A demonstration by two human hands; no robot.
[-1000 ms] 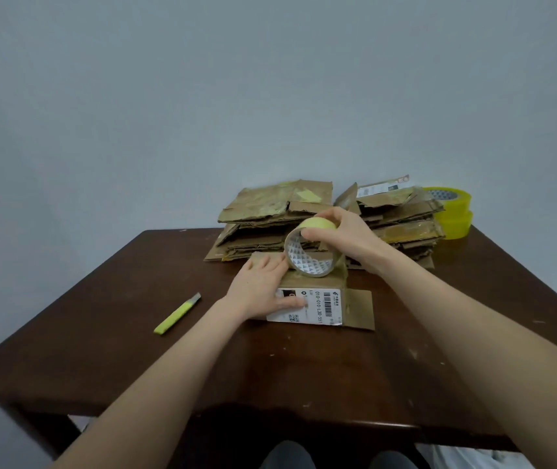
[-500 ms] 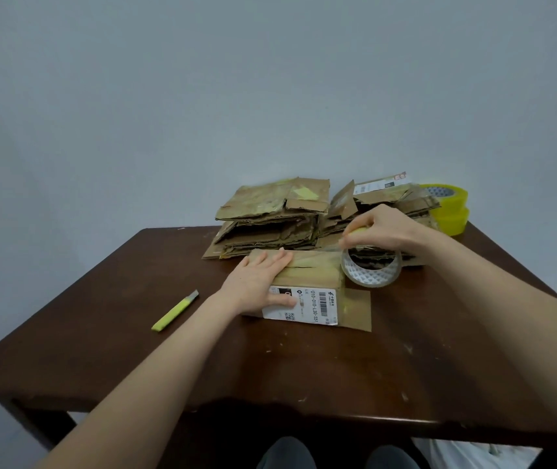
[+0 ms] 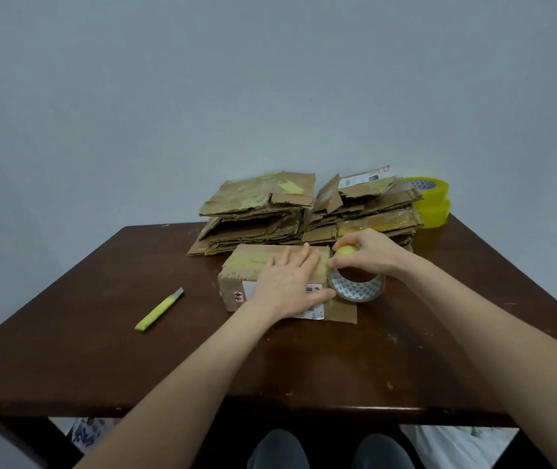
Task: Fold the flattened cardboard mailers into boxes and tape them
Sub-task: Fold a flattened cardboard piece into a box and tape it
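Cardboard box bears a barcode label; right hand grips tape roll.

Wall: plain pale grey-blue, fills upper half of view. Light soft and even, dimmer toward corners. Table: dark brown wood, slight gloss, far edge at wall. Top scuffed, pale specks and scratches, most toward right side. Front edge rounded. Table leg dark, in shadow at left. Underneath: blue-and-white patterned cloth left, white bag right.
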